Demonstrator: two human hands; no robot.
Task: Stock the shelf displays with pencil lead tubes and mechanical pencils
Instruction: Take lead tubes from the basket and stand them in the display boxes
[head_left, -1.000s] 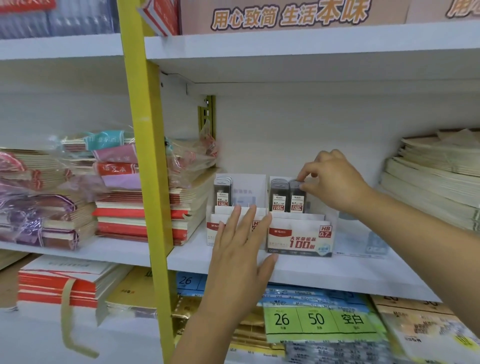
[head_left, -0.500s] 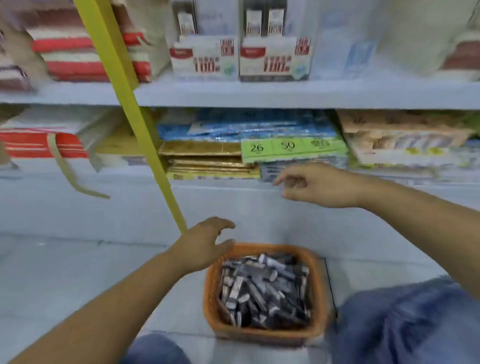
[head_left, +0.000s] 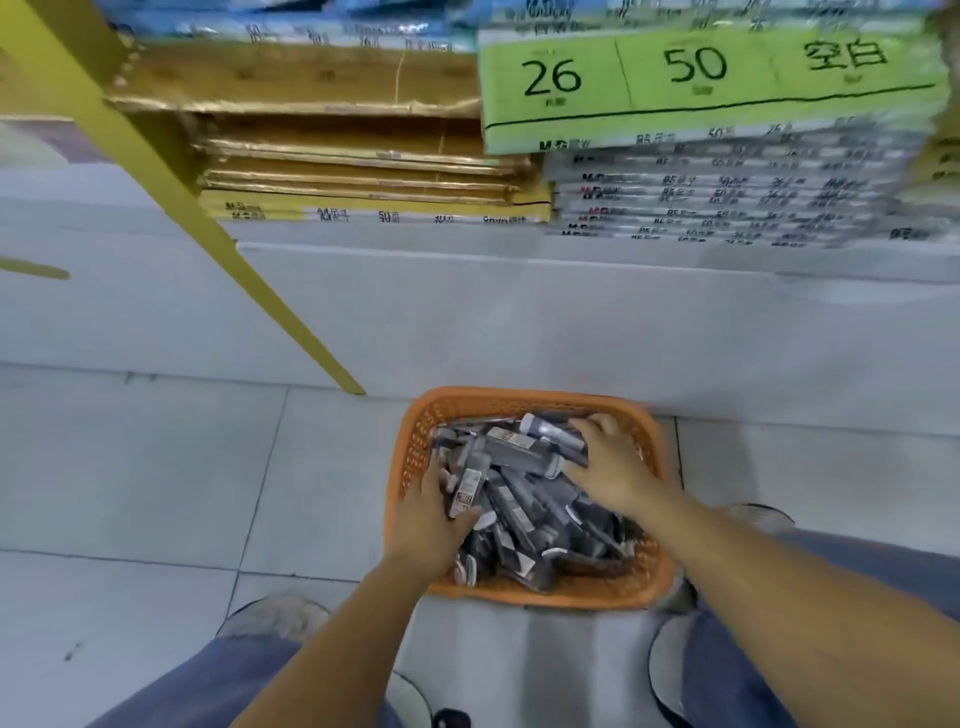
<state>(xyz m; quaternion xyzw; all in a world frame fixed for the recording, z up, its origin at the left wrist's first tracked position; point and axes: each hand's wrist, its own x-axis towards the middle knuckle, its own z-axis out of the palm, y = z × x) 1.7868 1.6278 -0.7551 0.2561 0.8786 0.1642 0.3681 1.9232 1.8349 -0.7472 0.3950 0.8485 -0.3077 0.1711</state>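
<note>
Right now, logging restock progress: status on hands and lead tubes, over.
Left hand grips one lead tube in the orange basket. Right hand on the tube pile, grip unclear. Yellow shelf post left of basket, apart.

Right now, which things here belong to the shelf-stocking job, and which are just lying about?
Job: orange basket; pencil lead tubes heaped in it; left hand and right hand, both among them.
Just there: gold paper packs; green-labelled packs; yellow shelf post.

Orange plastic mesh basket (head_left: 524, 402); glossy plastic tubes (head_left: 524, 454); smooth pale tile floor (head_left: 130, 467).
</note>
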